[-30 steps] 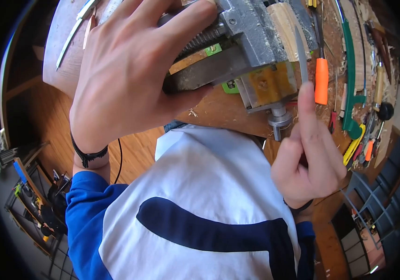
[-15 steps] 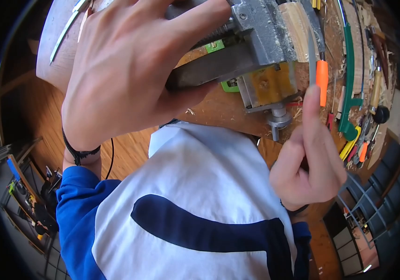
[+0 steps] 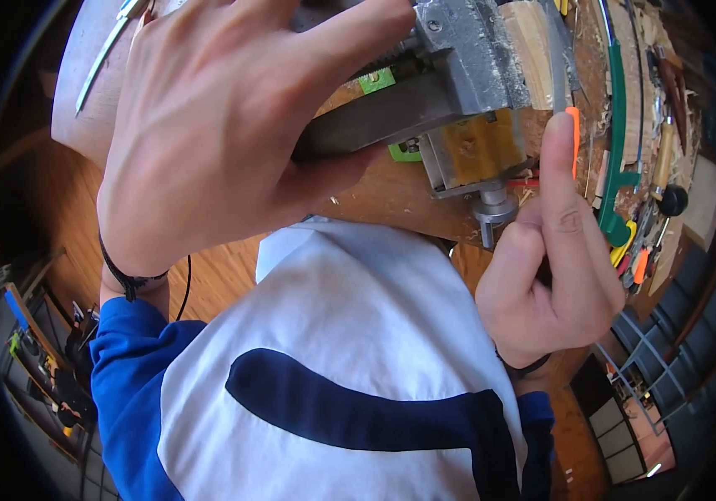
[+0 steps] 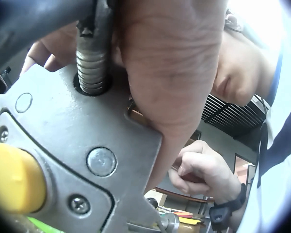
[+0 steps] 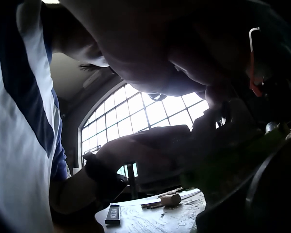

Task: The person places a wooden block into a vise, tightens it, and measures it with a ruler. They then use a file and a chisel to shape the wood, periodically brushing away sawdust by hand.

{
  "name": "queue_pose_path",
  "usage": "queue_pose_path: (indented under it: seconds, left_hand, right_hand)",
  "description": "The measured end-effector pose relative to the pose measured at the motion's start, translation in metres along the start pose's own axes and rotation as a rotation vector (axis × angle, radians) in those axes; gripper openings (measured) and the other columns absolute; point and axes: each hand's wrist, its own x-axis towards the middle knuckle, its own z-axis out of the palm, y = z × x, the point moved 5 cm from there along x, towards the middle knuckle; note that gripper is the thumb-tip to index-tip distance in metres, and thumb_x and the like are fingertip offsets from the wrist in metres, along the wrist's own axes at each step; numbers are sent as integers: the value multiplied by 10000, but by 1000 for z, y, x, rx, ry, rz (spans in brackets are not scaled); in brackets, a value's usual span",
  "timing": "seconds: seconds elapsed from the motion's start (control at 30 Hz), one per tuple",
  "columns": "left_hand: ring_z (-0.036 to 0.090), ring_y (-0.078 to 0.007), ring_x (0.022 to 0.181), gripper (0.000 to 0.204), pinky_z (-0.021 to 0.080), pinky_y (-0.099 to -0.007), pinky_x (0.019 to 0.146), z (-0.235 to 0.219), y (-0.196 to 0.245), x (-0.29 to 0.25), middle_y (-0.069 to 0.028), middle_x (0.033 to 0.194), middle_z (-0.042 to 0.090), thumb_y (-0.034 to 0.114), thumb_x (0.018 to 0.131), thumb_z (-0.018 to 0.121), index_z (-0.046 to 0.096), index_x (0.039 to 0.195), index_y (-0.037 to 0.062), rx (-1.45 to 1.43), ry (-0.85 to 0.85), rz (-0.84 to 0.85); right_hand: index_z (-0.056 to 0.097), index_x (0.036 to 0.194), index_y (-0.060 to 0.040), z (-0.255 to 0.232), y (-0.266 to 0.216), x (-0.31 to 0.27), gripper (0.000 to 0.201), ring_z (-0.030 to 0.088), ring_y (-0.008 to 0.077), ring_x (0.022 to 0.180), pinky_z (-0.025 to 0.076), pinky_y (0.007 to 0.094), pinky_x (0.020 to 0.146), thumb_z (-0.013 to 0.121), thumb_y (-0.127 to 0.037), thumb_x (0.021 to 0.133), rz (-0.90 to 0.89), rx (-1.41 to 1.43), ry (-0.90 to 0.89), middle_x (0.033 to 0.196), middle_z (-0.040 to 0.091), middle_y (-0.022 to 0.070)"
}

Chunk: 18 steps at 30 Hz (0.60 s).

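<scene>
A grey metal vise stands at the bench edge, with a pale piece of wood held at its right side. My left hand grips the vise's dark end plate, thumb along the near edge and fingers over the top. The left wrist view shows the palm close by the vise's threaded screw. My right hand holds a slim grey file, its index finger stretched along the blade and the other fingers curled. The blade lies along the wood's right side. The handle is hidden in the hand.
Right of the file lie an orange handle, a green-framed saw, a wooden-handled tool and a yellow cutter, among wood shavings. A crank sticks out from the vise toward the body. A thin metal strip lies at upper left.
My right hand has pushed the file forward along the wood, the fingertip now near the wood's end. My left hand keeps its grip on the vise. The whole view has shifted slightly.
</scene>
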Motion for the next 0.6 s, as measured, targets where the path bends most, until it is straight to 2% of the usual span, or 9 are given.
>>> queue_pose_path:
  seconds: [0.03,0.13,0.23,0.33,0.43,0.5,0.53,0.6]
  left_hand:
    - [522,-249,786,620,433,-427,639,4,-5,-2,-117,954,509,364,662,789,578,1190,117,-54,37,-8]
    - [524,-251,787,621,434,-429,637,-25,1,3,-122,946,508,371,660,790,576,1183,112,-138,-102,-33]
    - [528,-258,786,615,437,-435,636,-27,3,19,-128,940,509,376,663,791,578,1176,113,-126,-238,-34]
    - [531,-266,786,615,440,-441,636,-19,15,11,-129,939,512,373,653,797,582,1168,116,116,-48,-20]
    - [530,-272,788,619,441,-441,641,-27,3,5,-127,944,511,368,647,798,581,1170,119,-105,-104,-59]
    - [531,-274,795,621,442,-438,646,-26,2,5,-127,949,512,370,647,797,580,1172,119,-116,-103,-55]
    - [532,-275,798,621,442,-437,649,-26,3,5,-127,952,512,370,648,796,579,1173,120,-121,-103,-56]
    - [534,-277,808,619,444,-435,654,-25,18,15,-128,956,512,373,650,795,579,1173,121,74,-153,-81]
  right_hand:
    - [579,1261,151,1,0,-3,588,480,98,520,397,223,499,398,150,701,-17,9,18,810,686,177]
    - [582,1272,132,-4,1,-22,584,478,98,534,392,217,511,419,139,712,53,39,-38,792,677,166]
    - [580,1265,145,-3,-2,-8,549,493,103,549,407,227,521,424,127,739,76,6,-82,811,688,173]
    - [575,1270,146,3,-3,3,546,497,105,550,416,227,529,414,124,749,63,-19,-30,749,649,137]
    - [580,1282,125,7,0,-9,551,495,109,555,428,227,548,407,118,759,61,4,39,685,580,91]
    - [582,1288,115,5,2,-22,554,497,114,559,437,229,560,403,116,763,79,16,35,674,565,81]
    - [580,1290,115,2,3,-27,555,501,118,561,441,231,564,402,115,765,89,18,10,682,575,86]
    - [576,1288,124,2,2,-25,552,510,122,565,448,236,565,400,115,765,104,21,-28,695,592,96]
